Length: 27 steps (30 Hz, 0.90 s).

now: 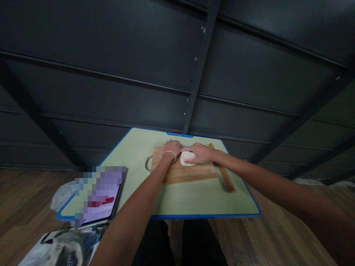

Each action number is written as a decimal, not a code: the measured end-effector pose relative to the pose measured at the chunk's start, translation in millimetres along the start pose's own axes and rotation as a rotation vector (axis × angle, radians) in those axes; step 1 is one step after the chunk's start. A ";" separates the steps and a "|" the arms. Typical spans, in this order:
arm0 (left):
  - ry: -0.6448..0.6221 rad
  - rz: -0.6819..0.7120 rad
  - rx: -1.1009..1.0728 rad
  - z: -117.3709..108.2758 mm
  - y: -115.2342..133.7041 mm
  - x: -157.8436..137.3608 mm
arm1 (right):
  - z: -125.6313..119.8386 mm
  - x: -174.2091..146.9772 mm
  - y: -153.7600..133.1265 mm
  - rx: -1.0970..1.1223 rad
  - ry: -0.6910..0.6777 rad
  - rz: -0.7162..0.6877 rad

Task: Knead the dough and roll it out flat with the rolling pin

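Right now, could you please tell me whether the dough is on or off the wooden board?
On: the dough, held by the right hand, lies on the wooden board, with bare wood showing toward the near edge.

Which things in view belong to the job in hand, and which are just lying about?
Likely in the job:
- pale dough piece, held by right hand
- wooden board, left hand resting on it
- wooden rod, probably a rolling pin
- table

Likely lying about:
- tablet, screen partly pixelated
- clear plastic bag
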State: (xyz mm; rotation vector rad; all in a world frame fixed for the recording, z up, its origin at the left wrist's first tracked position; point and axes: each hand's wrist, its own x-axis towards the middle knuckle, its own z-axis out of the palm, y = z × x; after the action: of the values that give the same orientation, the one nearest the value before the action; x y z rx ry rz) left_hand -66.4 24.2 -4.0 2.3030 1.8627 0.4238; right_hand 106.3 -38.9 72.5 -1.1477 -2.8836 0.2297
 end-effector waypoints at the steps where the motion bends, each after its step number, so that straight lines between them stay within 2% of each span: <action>1: 0.001 0.000 0.004 -2.0 0.8 -0.7 | 0.3 -5.8 -0.5 0.022 0.027 -0.012; 3: -0.005 -0.003 0.016 -6.4 2.9 -2.2 | 1.7 -18.9 -1.1 0.065 0.093 -0.016; 6: -0.021 -0.008 0.038 -11.5 6.0 -4.1 | 7.2 -39.4 -2.4 0.083 0.162 0.079; 9: -0.019 -0.001 0.068 -12.4 7.1 -4.1 | 15.7 -54.9 -4.4 0.064 0.149 0.179; 12: -0.024 -0.006 0.077 -10.2 6.4 -1.2 | 23.3 -60.7 -6.8 0.092 0.117 0.204; 17: -0.037 -0.023 0.067 -9.1 5.8 1.9 | 21.4 -51.4 -15.5 0.148 0.101 0.139; 22: -0.020 0.011 0.114 -11.7 7.1 -2.9 | 12.0 -40.6 -24.3 0.108 -0.119 0.003; 24: -0.022 -0.005 0.102 -12.3 7.8 -3.4 | 14.2 -41.3 -23.9 0.083 -0.107 -0.025; 27: -0.030 -0.026 0.053 -11.2 8.1 -1.2 | 23.5 -45.9 -20.4 0.046 -0.057 0.027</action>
State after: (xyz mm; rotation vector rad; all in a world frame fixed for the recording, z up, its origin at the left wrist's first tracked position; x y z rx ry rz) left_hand -62.6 20.6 8.8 2.3028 1.9093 0.3386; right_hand 123.9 -88.0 53.5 -1.1929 -2.8962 0.3328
